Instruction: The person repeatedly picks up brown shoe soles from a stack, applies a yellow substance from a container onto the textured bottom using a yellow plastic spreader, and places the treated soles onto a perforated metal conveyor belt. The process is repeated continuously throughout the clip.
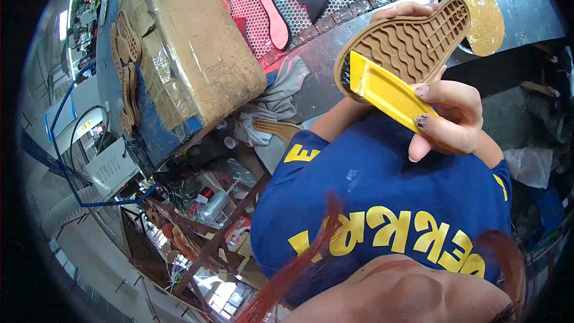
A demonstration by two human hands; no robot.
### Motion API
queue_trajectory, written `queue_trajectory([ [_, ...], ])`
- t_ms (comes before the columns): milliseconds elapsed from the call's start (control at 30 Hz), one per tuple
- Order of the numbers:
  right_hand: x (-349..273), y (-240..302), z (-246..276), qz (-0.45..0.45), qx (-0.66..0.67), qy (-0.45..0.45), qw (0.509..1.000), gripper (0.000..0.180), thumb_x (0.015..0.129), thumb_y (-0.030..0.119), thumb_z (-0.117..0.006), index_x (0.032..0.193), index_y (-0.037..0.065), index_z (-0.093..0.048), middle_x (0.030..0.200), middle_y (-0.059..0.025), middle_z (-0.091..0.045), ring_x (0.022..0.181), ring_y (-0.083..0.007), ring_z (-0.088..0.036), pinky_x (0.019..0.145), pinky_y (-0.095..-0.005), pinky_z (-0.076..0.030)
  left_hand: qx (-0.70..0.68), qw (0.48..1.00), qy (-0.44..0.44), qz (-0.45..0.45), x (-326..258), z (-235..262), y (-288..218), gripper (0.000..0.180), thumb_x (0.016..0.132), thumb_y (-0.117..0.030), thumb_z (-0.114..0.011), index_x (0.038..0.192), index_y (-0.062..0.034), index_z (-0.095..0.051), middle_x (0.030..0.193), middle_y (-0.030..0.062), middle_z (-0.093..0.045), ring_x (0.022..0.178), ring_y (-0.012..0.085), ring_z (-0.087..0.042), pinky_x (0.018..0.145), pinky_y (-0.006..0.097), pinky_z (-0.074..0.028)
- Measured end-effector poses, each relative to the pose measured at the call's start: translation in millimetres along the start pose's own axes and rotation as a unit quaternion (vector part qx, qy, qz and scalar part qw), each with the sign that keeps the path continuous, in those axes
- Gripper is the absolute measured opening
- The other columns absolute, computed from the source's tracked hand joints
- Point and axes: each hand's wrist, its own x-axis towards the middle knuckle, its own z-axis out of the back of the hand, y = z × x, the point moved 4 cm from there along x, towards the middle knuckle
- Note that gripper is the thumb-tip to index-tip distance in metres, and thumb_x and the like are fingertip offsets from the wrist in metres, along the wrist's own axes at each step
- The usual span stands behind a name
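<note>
A right hand (pixel 448 116) closes its fingers around a yellow brush (pixel 388 93), bristles pressed to the tan shoe sole (pixel 412 42) gripped by the largely hidden left hand (pixel 406 11), apparently mid-coating; the next stroke likely needs steady, even pressure.
</note>
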Motion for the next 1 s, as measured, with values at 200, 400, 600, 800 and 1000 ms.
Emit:
queue_trajectory([
  [200,-1.1,0.6,-2.0,0.033,-0.023,-0.025,0.999,0.037,0.075,0.029,-0.081,0.094,0.005,-0.06,0.107,-0.0228,-0.056,0.087,-0.0259,-0.065,0.079,-0.0344,-0.055,-0.031,0.997,-0.026,0.073,-4.1,0.4,6.2,0.065,0.076,-0.006,-0.078,0.128,-0.0026,-0.038,0.129,0.0147,-0.05,0.125,0.0239,-0.05,0.106,0.034,-0.043],
  [400,-1.2,0.4,-5.1,0.045,-0.038,-0.025,0.998,0.035,0.076,0.027,-0.08,0.092,0.003,-0.06,0.105,-0.0233,-0.058,0.088,-0.0263,-0.065,0.079,-0.0343,-0.056,-0.074,0.996,-0.016,0.052,-4.4,-1.0,5.7,0.06,0.081,-0.008,-0.072,0.129,-0.003,-0.037,0.13,0.0152,-0.05,0.128,0.0244,-0.048,0.109,0.035,-0.039],
  [600,-0.4,0.6,-4.3,0.039,-0.046,-0.068,0.996,0.034,0.079,0.03,-0.077,0.091,0.003,-0.06,0.102,-0.0229,-0.06,0.088,-0.0261,-0.065,0.078,-0.0345,-0.056,-0.1,0.994,-0.011,0.04,-4.0,-3.0,3.3,0.054,0.087,-0.01,-0.067,0.131,-0.0034,-0.036,0.131,0.0157,-0.05,0.13,0.025,-0.045,0.112,0.037,-0.035],
  [800,-1.2,2.4,-4.2,0.027,-0.038,-0.036,0.998,0.034,0.081,0.03,-0.076,0.092,0.003,-0.059,0.102,-0.0229,-0.061,0.088,-0.0279,-0.066,0.074,-0.0338,-0.056,-0.22,0.971,-0.025,0.091,-8.6,3.1,11.8,0.053,0.09,-0.01,-0.062,0.133,-0.0047,-0.033,0.13,0.016,-0.05,0.131,0.0255,-0.044,0.112,0.038,-0.035],
  [1000,3.6,-0.6,2.1,-0.058,0.005,0.016,0.998,0.032,0.086,0.029,-0.071,0.097,0.005,-0.053,0.105,-0.021,-0.061,0.092,-0.0277,-0.064,0.079,-0.0351,-0.053,-0.195,0.977,-0.026,0.077,-10.2,2.4,15.1,0.046,0.092,-0.008,-0.059,0.131,-0.0044,-0.034,0.128,0.0167,-0.051,0.128,0.0256,-0.047,0.11,0.037,-0.038],
])
